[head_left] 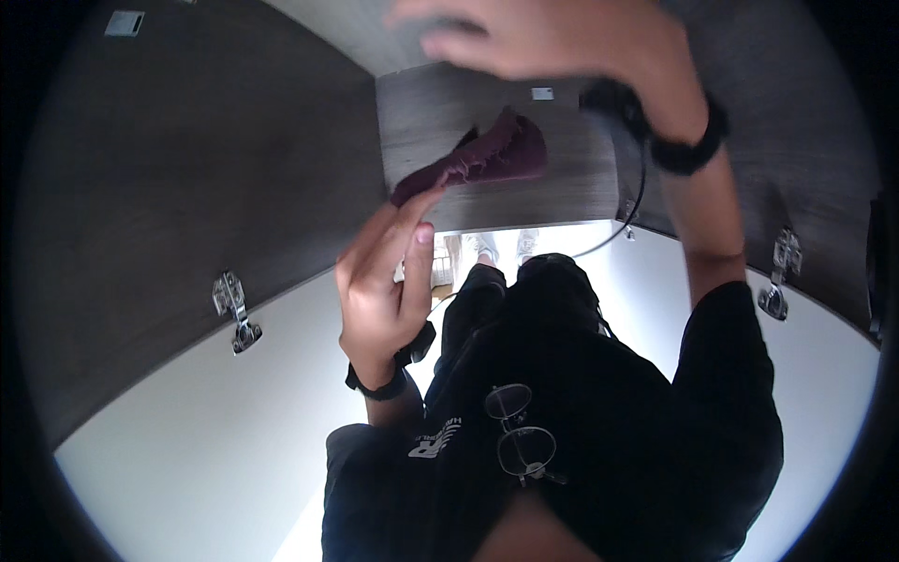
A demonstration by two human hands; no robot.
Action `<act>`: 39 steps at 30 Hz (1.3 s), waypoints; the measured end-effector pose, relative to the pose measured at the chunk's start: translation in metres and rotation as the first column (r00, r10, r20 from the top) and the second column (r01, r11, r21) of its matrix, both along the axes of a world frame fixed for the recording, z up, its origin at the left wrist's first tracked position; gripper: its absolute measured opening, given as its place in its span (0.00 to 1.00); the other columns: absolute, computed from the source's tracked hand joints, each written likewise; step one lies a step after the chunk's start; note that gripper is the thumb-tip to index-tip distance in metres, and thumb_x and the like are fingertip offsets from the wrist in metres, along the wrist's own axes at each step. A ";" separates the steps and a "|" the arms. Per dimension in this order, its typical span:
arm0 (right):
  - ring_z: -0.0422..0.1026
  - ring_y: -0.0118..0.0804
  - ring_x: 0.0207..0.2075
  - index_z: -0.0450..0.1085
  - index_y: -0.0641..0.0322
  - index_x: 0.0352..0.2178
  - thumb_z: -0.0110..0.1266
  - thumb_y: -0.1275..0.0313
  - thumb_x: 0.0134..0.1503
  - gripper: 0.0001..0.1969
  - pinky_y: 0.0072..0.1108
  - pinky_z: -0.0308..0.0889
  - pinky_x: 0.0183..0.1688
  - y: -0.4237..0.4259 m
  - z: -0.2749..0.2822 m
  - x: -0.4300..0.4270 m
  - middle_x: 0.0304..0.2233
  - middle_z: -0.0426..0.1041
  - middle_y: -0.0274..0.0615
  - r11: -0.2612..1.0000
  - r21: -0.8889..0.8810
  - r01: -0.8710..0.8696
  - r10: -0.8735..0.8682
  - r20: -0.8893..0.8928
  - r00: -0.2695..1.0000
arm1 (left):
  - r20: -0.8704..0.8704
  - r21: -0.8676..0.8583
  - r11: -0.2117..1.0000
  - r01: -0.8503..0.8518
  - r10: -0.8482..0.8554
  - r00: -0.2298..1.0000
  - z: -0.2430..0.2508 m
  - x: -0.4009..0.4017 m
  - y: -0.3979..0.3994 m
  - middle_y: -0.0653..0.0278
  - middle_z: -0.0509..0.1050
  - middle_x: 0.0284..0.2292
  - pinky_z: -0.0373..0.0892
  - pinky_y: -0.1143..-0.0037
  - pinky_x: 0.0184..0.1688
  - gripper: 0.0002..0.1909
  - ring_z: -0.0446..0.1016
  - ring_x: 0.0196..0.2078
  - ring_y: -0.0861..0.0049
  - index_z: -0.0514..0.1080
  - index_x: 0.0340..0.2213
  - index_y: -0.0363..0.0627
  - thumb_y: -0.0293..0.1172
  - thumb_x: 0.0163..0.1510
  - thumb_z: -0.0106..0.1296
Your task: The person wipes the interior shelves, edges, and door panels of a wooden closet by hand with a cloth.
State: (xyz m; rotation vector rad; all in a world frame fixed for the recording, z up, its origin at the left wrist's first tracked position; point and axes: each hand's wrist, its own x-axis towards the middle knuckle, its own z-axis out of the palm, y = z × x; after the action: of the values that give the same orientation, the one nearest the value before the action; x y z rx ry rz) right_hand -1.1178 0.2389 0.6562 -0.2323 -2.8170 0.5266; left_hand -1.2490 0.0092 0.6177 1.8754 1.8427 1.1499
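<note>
My left hand [386,281] is at centre left, its fingers stretched forward and its thumb apart. The fingers hold one end of a dark purple cloth [506,158] with a frayed edge, which lies folded or bunched in front of the grey wood-grain board. Some fingertips are hidden by the cloth. At the top right my right hand [541,35] is raised over the grey panels, blurred, with its fingers apart and nothing seen in it. Both wrists wear black bands; a black device [611,105] with a cable is near the right one.
Grey wood-grain cabinet panels surround the hands. Metal concealed hinges [237,309] [779,274] join the side panels to white doors [211,400]. A thin black cable [640,190] hangs from the right wrist area. Round glasses [523,435] hang on my black shirt. A white basket [441,263] is near my feet.
</note>
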 end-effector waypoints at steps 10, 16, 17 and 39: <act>0.74 0.49 0.32 0.72 0.65 0.37 0.56 0.72 0.51 0.12 0.32 0.69 0.35 -0.123 -0.100 0.029 0.31 0.75 0.50 0.898 -0.440 0.009 0.000 0.020 1.000 | 0.021 -0.119 0.992 0.049 -0.047 0.999 -0.001 0.017 -0.047 0.53 0.72 0.24 0.67 0.72 0.30 0.10 0.71 0.24 0.65 0.74 0.38 0.34 0.22 0.54 0.48; 0.74 0.50 0.32 0.73 0.65 0.35 0.56 0.77 0.48 0.11 0.32 0.69 0.36 -0.161 -0.132 0.066 0.30 0.73 0.48 0.870 -0.350 0.348 -0.341 0.084 0.936 | 0.219 -0.020 0.984 0.176 -0.168 0.961 -0.007 0.003 -0.089 0.54 0.72 0.24 0.66 0.75 0.28 0.11 0.70 0.23 0.70 0.74 0.38 0.33 0.21 0.53 0.48; 0.74 0.50 0.32 0.73 0.65 0.35 0.56 0.77 0.48 0.11 0.32 0.69 0.36 -0.172 -0.134 0.072 0.30 0.73 0.48 0.866 -0.333 0.373 -0.363 0.093 0.927 | 0.233 0.067 0.975 0.210 -0.220 0.947 -0.012 -0.002 -0.094 0.52 0.74 0.26 0.67 0.76 0.29 0.11 0.71 0.24 0.72 0.74 0.38 0.32 0.21 0.53 0.48; 0.74 0.50 0.30 0.72 0.62 0.36 0.48 0.76 0.54 0.09 0.33 0.69 0.33 -0.272 -0.220 0.150 0.25 0.75 0.47 0.579 -0.409 0.705 -0.775 -0.005 0.632 | 0.172 -0.034 0.868 0.495 -0.483 0.859 -0.013 0.032 -0.128 0.51 0.75 0.28 0.69 0.74 0.30 0.12 0.73 0.26 0.66 0.74 0.38 0.33 0.19 0.51 0.48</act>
State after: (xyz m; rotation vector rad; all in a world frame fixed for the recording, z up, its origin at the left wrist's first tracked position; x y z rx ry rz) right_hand -0.9675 -0.0332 0.4362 -1.3102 -2.0996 0.7950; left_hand -1.2170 -0.1184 0.6044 1.9807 1.1985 0.9914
